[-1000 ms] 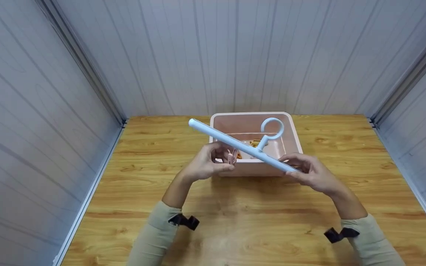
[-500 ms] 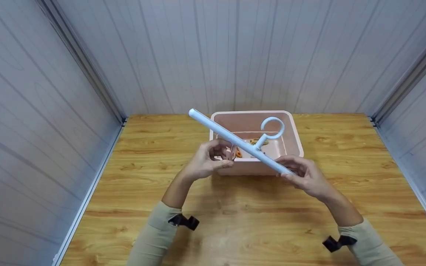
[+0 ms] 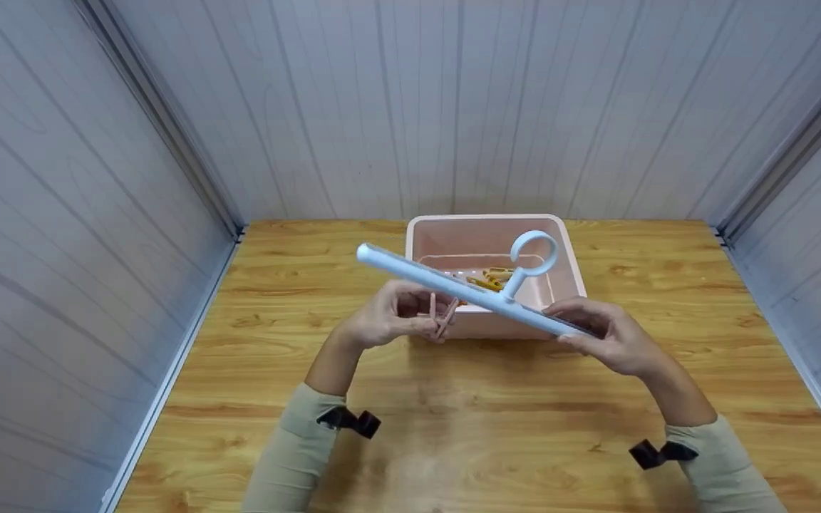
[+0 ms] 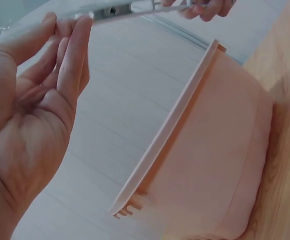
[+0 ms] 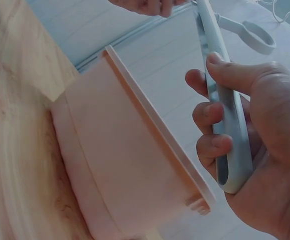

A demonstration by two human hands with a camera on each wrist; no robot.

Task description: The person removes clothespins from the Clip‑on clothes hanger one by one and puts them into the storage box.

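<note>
Holding a pale blue plastic hanger bar with a round hook above the table, the two hands work just in front of a pink rectangular plastic bin. The bar runs aslant across the head view, its far end at about 10 o'clock and its near end at 4 o'clock; the hook rises from the middle toward 1 o'clock, over the bin's opening.

The right hand grips the near end — fingers curled under the bar, thumb laid on top, as the right wrist view shows plainly. The left hand sits under the bar's left half, fingers and thumb drawn together, pinching a small pink plastic clothes peg that points up at the underside of the bar. Whether the peg touches the bar cannot be told.

The bin stands on the light wooden tabletop at 12 o'clock from the hands, near the back wall. Inside it lie a few small yellow and orange pegs, partly hidden by the bar. Grey ribbed panel walls close in the table on three sides. Beige sleeves cover both forearms — a black strap at each wrist.
</note>
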